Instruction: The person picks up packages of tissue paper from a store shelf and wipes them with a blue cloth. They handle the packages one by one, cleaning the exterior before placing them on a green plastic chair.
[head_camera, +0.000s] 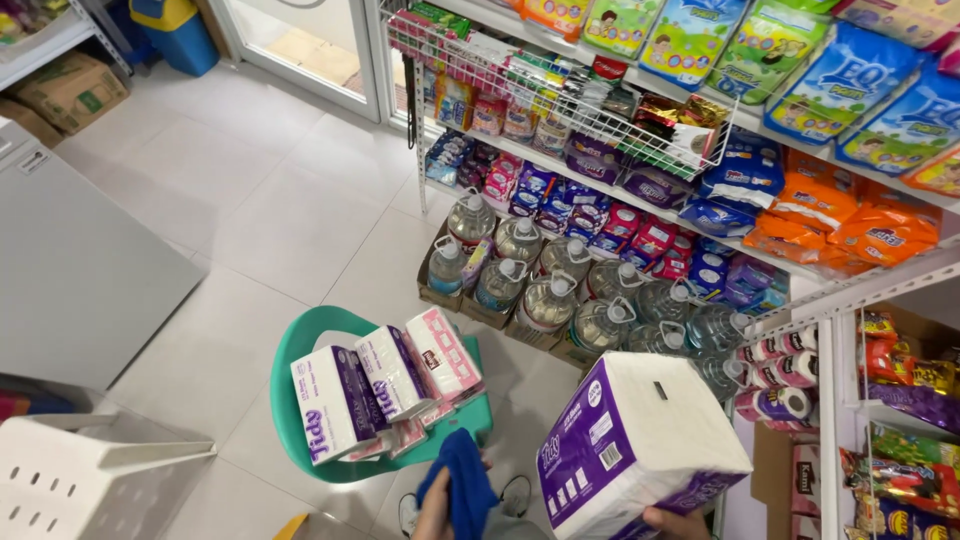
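Gripping a tissue pack (640, 445) — right hand (675, 522) mostly cut off.

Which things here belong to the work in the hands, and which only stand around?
In hand:
- right hand under the purple-and-white tissue pack
- left hand with the blue cloth
- tissue packs on the green chair

Standing around:
- water bottles
- shelf packets
- white stool
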